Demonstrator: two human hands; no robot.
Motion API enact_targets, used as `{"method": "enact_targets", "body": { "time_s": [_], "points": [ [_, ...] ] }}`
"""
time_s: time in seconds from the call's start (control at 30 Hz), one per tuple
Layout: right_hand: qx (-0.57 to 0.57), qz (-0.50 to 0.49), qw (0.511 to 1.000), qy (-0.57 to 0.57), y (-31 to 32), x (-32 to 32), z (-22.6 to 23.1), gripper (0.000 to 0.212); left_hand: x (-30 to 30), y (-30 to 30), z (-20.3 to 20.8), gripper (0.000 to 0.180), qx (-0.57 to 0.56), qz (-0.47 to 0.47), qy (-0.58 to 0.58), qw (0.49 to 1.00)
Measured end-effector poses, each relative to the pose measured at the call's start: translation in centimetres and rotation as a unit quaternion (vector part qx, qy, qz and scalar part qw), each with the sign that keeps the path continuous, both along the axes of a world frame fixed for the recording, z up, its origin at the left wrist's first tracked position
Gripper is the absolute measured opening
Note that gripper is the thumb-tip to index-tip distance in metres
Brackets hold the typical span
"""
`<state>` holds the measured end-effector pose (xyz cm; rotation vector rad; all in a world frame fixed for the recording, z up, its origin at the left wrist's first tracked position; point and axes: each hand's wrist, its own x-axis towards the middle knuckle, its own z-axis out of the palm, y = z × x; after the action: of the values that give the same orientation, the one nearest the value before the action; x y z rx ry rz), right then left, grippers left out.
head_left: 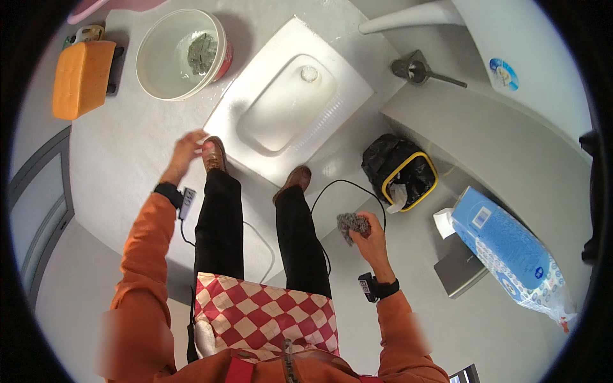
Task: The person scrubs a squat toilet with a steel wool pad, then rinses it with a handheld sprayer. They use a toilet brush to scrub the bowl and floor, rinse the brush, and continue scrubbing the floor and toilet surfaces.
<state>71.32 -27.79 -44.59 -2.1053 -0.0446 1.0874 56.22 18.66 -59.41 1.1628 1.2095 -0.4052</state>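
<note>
The right grip (372, 241) is closed around a shaggy grey cloth (353, 225), bunched up so that it sticks out past the fingertips, to the grip's left. The left grip (185, 153) is loosely parted, its fingers stretched toward the toe of the left brown shoe (216, 156); whether they touch it cannot be told.

Ahead of both grips, and between them from side to side, lies a white squat toilet (281, 108) set in the floor. Straight beyond the left grip stands a white bucket (153, 54) with a dark grey-green cloth (202, 53) inside; farther out to that grip's left is an orange stool (82, 80). Near the right grip, ahead and to its right, is a yellow-rimmed bin (382, 153) lined with a black bag. Well to that grip's right sits a blue tissue pack (504, 236), and a black cable (338, 181) loops close beside it on the left.
</note>
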Motion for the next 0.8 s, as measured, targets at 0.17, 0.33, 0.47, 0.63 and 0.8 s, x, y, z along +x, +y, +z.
{"method": "enact_targets", "body": {
  "time_s": [0.17, 0.33, 0.47, 0.63, 0.8],
  "points": [
    [-0.032, -0.069, 0.997, 0.024, 0.2, -3.4, -7.0, 0.04, -2.0, -12.0, 0.9, 0.028, -0.115, -0.091, -0.014, 0.989],
    [-0.056, 0.037, 0.992, -0.109, 1.6, -3.2, -20.6, 0.041, -1.9, -20.0, -0.5, 0.026, -0.05, -0.267, -0.03, 0.962],
    [-0.089, 0.179, 0.944, -0.262, 5.6, 4.6, -32.2, 0.042, -2.0, -21.3, 0.3, 0.027, 0.043, -0.388, -0.026, 0.92],
    [-0.077, 0.257, 0.873, -0.406, 11.4, 11.7, -42.3, 0.029, -1.3, -19.7, 1.0, 0.03, 0.054, -0.383, -0.01, 0.922],
    [-0.028, 0.394, 0.87, -0.295, 12.2, -0.7, -46.6, 0.024, -0.2, -19.6, 1.1, 0.031, 0.001, -0.294, 0.006, 0.956]
  ]
}}
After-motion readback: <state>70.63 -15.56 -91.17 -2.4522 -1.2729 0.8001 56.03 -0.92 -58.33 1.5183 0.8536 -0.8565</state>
